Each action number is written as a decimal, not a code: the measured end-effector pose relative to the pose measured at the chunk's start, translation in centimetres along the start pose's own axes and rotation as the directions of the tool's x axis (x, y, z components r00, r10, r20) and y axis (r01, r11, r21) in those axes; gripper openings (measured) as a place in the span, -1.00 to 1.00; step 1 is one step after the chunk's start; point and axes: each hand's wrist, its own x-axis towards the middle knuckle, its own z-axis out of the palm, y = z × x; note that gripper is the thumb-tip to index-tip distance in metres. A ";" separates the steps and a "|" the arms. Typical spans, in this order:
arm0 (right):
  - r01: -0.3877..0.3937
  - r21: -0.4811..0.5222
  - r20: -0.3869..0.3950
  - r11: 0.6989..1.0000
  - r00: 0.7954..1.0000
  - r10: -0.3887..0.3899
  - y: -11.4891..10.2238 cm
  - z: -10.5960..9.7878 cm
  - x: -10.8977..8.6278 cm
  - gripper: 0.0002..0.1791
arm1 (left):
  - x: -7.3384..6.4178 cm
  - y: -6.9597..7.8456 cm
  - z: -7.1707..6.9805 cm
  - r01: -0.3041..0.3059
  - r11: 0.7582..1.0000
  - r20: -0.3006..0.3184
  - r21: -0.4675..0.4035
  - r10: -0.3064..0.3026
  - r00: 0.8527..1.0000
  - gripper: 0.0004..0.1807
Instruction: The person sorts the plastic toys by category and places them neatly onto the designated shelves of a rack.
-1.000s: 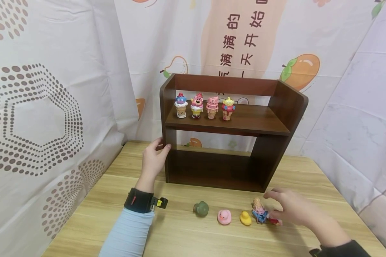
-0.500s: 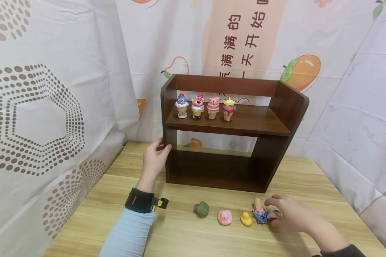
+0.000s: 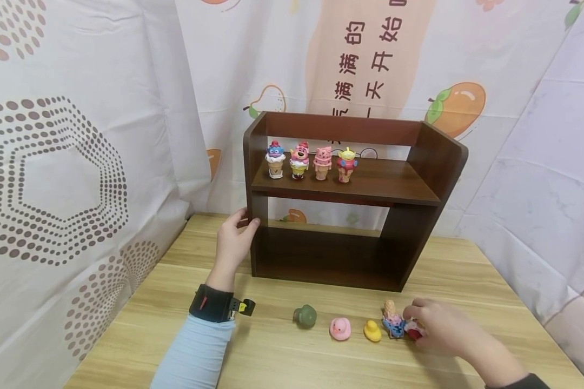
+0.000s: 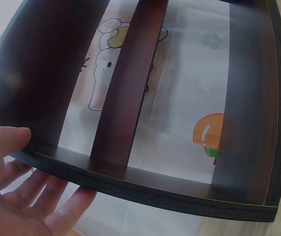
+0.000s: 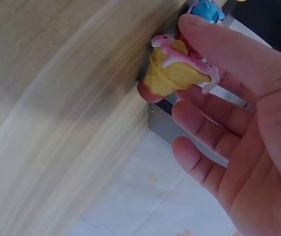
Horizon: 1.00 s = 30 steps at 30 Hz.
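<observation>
The ice-cream-cone figurine [image 5: 174, 71] showed pink over a yellow waffle pattern; the shelf unit [image 3: 384, 181] was dark brown, the counter [image 3: 282, 356] pale and wood-grained.

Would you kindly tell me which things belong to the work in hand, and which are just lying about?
Likely in the work:
shelf, gripped by the left hand
pink-topped cone, pinched by the right hand
four shelved cones
blue cone, beside the pinched one

Apparently lying about, touched by neither hand:
green toy
pink duck
yellow duck
</observation>
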 end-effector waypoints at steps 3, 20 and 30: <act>-0.010 -0.002 0.009 1.000 1.000 0.010 0.0 0.1 0.0 -0.56 | 0.0 0.1 0.0 0.002 1.000 -0.002 0.008 -0.002 1.000 -0.54; -0.025 -0.004 0.000 1.000 1.000 0.025 0.1 1.0 0.0 -0.65 | 0.0 0.1 0.0 0.002 1.000 0.000 -0.002 -0.002 1.000 -0.55; -0.035 -0.009 0.014 0.999 0.999 0.035 -0.1 0.9 0.1 -0.67 | 0.1 -0.1 0.0 0.003 1.000 0.002 0.003 -0.003 1.000 -0.54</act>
